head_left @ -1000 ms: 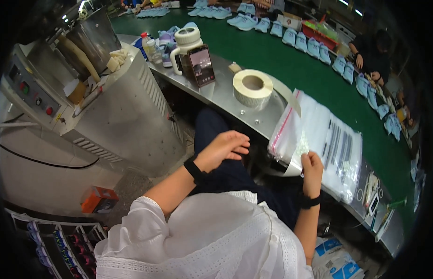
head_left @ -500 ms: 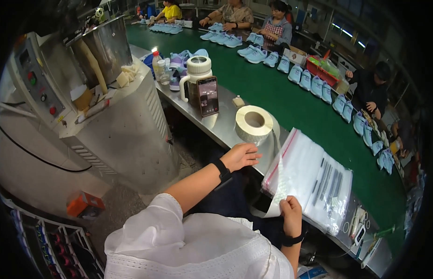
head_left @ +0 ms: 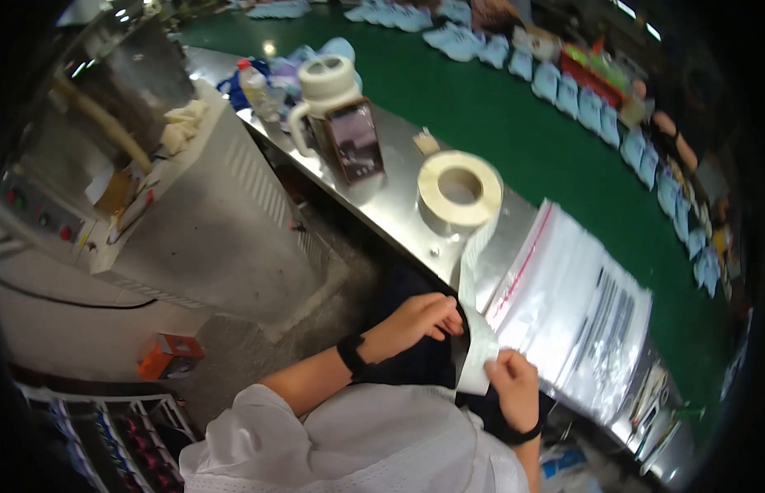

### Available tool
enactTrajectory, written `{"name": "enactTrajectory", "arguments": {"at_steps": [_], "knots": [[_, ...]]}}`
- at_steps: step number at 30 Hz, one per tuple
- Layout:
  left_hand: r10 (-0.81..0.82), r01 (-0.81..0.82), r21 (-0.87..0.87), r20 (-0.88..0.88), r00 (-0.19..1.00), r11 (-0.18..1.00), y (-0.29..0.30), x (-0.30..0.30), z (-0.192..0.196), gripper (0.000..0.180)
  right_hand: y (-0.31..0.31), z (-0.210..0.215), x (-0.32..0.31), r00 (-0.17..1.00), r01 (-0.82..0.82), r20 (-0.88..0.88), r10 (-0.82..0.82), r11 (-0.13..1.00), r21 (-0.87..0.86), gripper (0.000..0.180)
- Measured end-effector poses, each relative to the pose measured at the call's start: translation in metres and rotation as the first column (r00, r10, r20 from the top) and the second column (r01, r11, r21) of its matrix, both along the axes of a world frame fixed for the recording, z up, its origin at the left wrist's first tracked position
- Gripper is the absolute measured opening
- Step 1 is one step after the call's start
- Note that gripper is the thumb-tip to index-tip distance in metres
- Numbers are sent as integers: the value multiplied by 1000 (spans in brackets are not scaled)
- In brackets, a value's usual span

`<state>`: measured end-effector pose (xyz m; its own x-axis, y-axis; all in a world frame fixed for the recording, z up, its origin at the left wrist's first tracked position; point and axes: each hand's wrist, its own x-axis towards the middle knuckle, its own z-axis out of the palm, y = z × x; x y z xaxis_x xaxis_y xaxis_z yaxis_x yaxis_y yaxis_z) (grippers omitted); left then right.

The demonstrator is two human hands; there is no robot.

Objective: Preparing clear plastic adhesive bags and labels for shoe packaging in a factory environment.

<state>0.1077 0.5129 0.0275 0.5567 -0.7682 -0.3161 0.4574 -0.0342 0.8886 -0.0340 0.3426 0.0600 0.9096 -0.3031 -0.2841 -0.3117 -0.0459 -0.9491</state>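
A pale strip of stickers [head_left: 478, 349] runs from a cream-coloured roll [head_left: 438, 185] down over the metal table's near edge. My right hand [head_left: 518, 390] pinches its free end between thumb and fingers, just in front of a stack of clear plastic bags [head_left: 555, 308] with a red line along one side. My left hand [head_left: 417, 323] is close to the left side of the strip, its fingers loosely bent and apart, with nothing seen in them. Whether its fingertips touch the strip is hard to tell through the blur.
A large white-lidded jug [head_left: 329, 82] with a phone [head_left: 355, 141] leaning on it stands on the metal table. Beyond, light-blue shoes [head_left: 547, 82] line a green conveyor belt [head_left: 399, 99]. To the left is a grey machine [head_left: 218, 222]; small tools [head_left: 649, 403] lie at the right.
My left hand has come down from beside the roll toward the strip. The right hand still grips the strip's end. The view has shifted, and the strip now hangs straighter from the roll.
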Motion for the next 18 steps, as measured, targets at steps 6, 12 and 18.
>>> {"name": "enactTrajectory", "arguments": {"at_steps": [6,12,18], "knots": [[1,-2,-43,-15,1000,999,-11,-23,13,19,2,-16,49,998,-12,66,-6,966,260,12],[90,-94,-17,-157,983,995,-20,-8,16,20,-11,-9,35,983,-171,126,133,909,379,11],[-41,43,120,-23,999,992,-12,-16,16,17,-13,-15,43,995,-78,94,42,904,419,10]]}}
